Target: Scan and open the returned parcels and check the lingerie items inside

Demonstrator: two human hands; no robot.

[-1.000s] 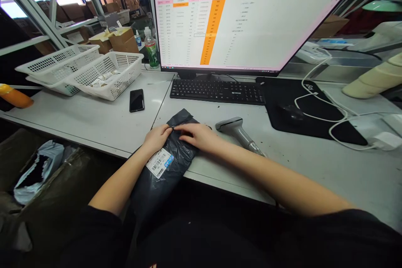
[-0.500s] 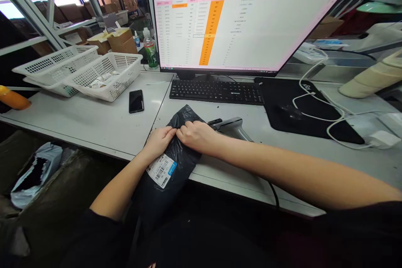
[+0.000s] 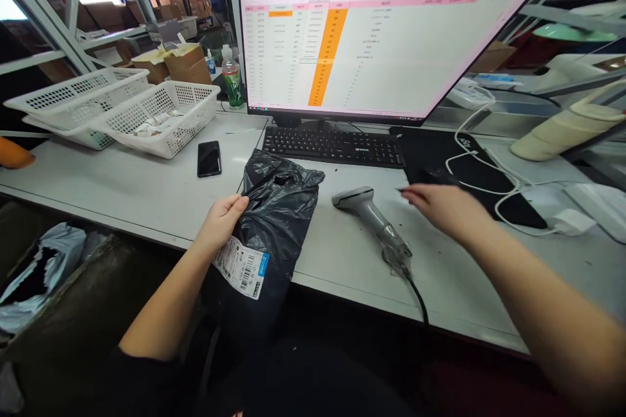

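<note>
A black plastic mailing bag (image 3: 283,225) with a white barcode label (image 3: 243,267) lies over the front edge of the desk. Near its upper end is a small torn hole. My left hand (image 3: 221,225) is closed on the bag's left edge, above the label. Off to the right, my right hand (image 3: 443,208) is pinched above the desk, with a small black scrap (image 3: 401,190) poking out at the fingertips. Between the bag and that hand lies a grey barcode scanner (image 3: 369,212), touched by neither, its cable running over the desk edge.
A keyboard (image 3: 337,146) and a monitor (image 3: 332,45) stand behind the bag. To the left are a phone (image 3: 209,159), white baskets (image 3: 171,137) and a green-labelled bottle (image 3: 232,81). A mouse pad (image 3: 489,169) with white cables lies at the right.
My right hand has left the bag and moved right with a small black scrap. A hole now shows in the bag, its top lies spread, and the scanner has come into full view.
</note>
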